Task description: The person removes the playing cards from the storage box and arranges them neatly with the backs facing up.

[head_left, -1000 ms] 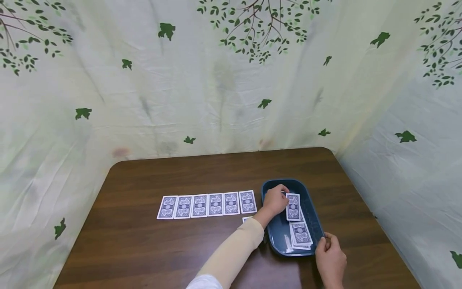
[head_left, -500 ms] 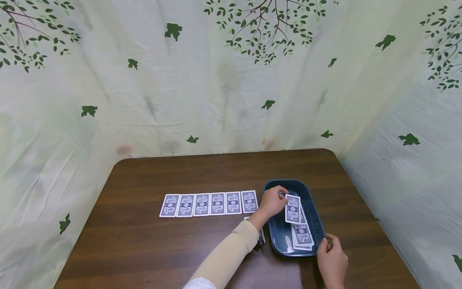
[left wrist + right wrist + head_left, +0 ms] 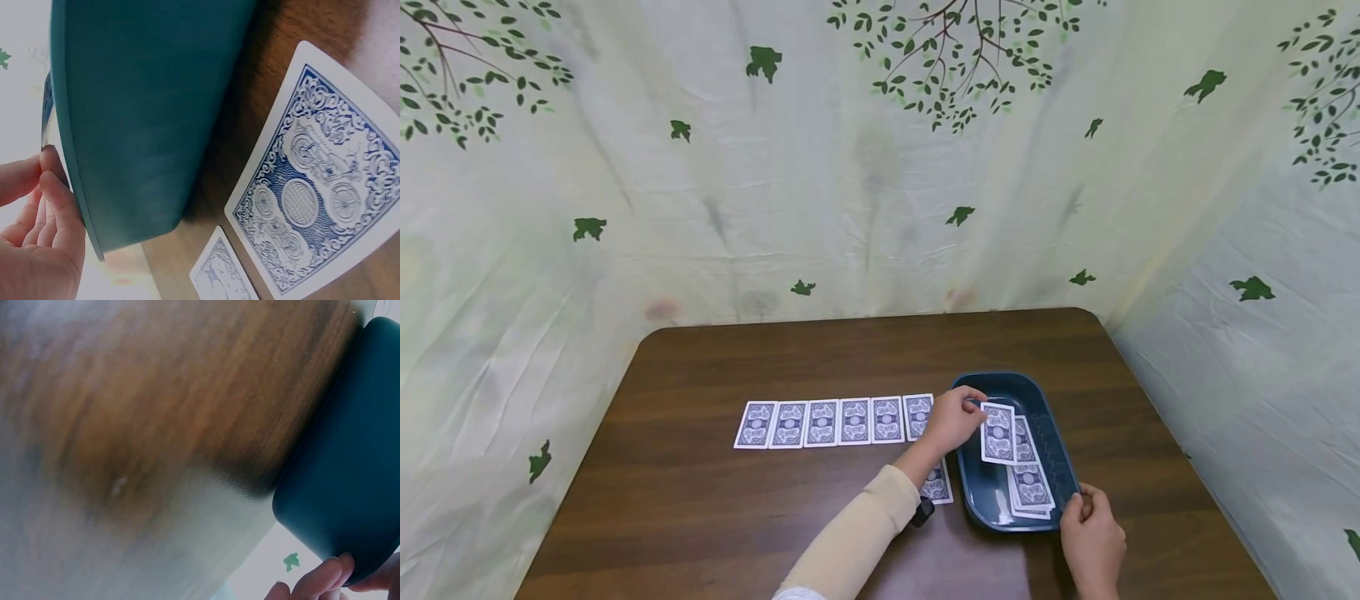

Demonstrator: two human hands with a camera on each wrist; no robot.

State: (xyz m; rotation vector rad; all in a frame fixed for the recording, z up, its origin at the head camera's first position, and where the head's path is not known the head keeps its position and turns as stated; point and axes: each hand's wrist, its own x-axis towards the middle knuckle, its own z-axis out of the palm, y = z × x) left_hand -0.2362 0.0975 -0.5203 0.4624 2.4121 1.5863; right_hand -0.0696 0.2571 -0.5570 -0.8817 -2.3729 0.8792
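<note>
My left hand (image 3: pixel 953 421) pinches the upper left corner of a blue-backed playing card (image 3: pixel 997 433), held over the dark blue tray (image 3: pixel 985 496). Only a thin edge of that playing card (image 3: pixel 48 103) shows beyond the tray wall in the left wrist view. Several more playing cards (image 3: pixel 1030 487) lie overlapping, backs up, inside the tray. My right hand (image 3: pixel 1093 537) grips the tray's rim at its near right corner, and its fingers (image 3: pixel 322 581) show at that rim in the right wrist view.
Left of the tray, several cards (image 3: pixel 822 423) lie backs up in a straight row. One more card (image 3: pixel 940 485) rests nearer, partly behind the left wrist, with a dark device (image 3: pixel 922 511) under that wrist. A leaf-patterned curtain (image 3: pixel 865 192) hangs behind the wooden table (image 3: pixel 700 517).
My left hand has drawn the pinched card leftward across the tray, uncovering more of the cards beneath. The right hand keeps its grip on the rim. The view has shifted slightly.
</note>
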